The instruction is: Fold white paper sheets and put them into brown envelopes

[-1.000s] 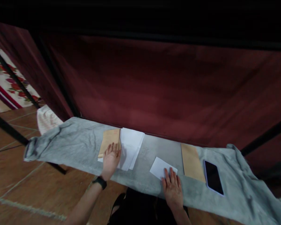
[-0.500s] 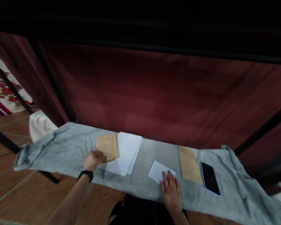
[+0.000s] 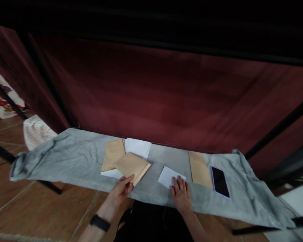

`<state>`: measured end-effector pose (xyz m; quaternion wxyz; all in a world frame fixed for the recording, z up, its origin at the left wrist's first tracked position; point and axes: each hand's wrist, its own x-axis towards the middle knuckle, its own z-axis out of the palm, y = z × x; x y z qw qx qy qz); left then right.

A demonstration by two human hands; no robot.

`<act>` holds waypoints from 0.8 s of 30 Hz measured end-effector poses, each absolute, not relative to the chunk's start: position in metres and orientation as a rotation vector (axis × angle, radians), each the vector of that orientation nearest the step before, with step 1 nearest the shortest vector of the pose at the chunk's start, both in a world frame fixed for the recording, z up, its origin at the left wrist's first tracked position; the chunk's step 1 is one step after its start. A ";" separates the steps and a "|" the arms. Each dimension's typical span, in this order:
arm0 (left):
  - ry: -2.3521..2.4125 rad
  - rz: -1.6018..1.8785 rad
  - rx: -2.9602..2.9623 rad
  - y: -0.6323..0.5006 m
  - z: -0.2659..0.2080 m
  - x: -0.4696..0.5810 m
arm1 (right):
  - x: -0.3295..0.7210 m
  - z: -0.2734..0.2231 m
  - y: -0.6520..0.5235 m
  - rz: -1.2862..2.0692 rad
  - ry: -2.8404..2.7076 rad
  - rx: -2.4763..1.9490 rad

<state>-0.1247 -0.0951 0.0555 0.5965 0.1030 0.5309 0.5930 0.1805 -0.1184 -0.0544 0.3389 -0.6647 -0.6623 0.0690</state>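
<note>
we find the left hand (image 3: 122,188) closed in a pinch on the near edge of a held brown envelope (image 3: 131,164), thumb on the upper face. the envelope sits aslant above the sheets, a paler strip along its right edge; we cannot tell whether its far corner is lifted or resting. it overlaps the brown envelope stack (image 3: 113,153) to the left and covers the middle of the white sheets (image 3: 138,147), which show beyond it and in a small part at the near left.

to its right, a strip of grey cloth (image 3: 78,156) separates its right corner from the folded white paper (image 3: 166,176). we note more open cloth behind that paper, and a broad stretch left of the stack. the near cloth edge runs just below both hands.

the right hand (image 3: 182,195) lies palm down, flat and gripping nothing, fingertips on the paper's right side and pointing away from the body. the left forearm reaches in from the near left, a dark wristband (image 3: 100,222) at the wrist.

farther right we record a flat brown envelope (image 3: 200,169), then a phone (image 3: 220,181) just beside it, screen dark. a red curtain (image 3: 154,101) hangs behind.
</note>
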 end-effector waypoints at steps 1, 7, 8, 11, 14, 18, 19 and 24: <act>1.229 1.373 0.235 -0.102 0.050 -0.108 | 0.177 -0.045 -0.118 0.307 -1.643 -1.693; 1.204 1.369 0.334 -0.124 0.033 -0.037 | 0.135 -0.002 -0.115 0.853 -1.332 -1.546; 1.186 1.355 0.389 -0.127 0.031 -0.030 | 0.127 0.001 -0.115 0.946 -1.279 -1.516; 1.139 1.312 0.561 -0.136 0.025 -0.013 | 0.110 0.008 -0.114 1.292 -0.886 -1.245; 1.187 1.337 0.614 -0.142 0.021 -0.006 | 0.108 0.014 -0.115 1.298 -0.791 -1.223; 1.199 1.375 0.569 -0.144 0.022 -0.005 | 0.116 0.019 -0.121 1.336 -0.718 -1.216; 1.177 1.365 0.518 -0.143 0.023 -0.006 | 0.119 0.020 -0.122 1.353 -0.706 -1.208; 1.117 1.245 0.373 -0.138 0.023 -0.009 | 0.127 0.025 -0.131 1.437 -0.676 -1.163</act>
